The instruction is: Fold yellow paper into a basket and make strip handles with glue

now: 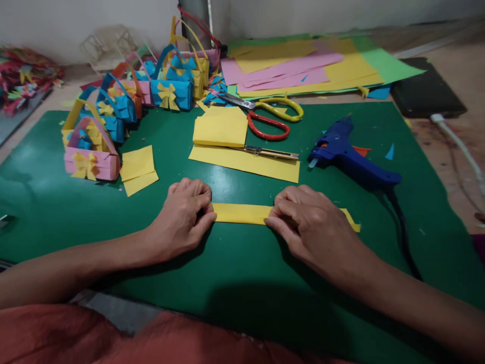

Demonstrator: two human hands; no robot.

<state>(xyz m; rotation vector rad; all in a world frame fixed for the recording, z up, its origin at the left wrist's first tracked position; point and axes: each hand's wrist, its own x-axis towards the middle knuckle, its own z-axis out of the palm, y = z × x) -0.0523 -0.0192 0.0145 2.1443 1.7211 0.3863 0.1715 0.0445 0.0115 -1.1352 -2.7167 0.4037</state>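
A narrow yellow paper strip [241,213] lies flat on the green mat, stretched between my two hands. My left hand [187,212] pinches its left end, fingers curled and thumb along the lower edge. At the other end my right hand [303,215] is closed on the strip in the same way. Just beyond my right hand a small yellow paper piece [352,220] sticks out; whether it belongs to the strip is hidden. Above the strip, a longer yellow paper strip [242,163] lies under a stack of yellow paper pieces [220,129] and a slim metal-edged cutter [273,152].
Scissors [269,116] with red and yellow handles and a blue glue gun [352,154] lie on the green mat [170,283]. Small paper bags [93,162] stand at the left. Coloured sheets [364,65] and a black phone-like device [426,91] are behind. Yellow squares [138,169] lie left.
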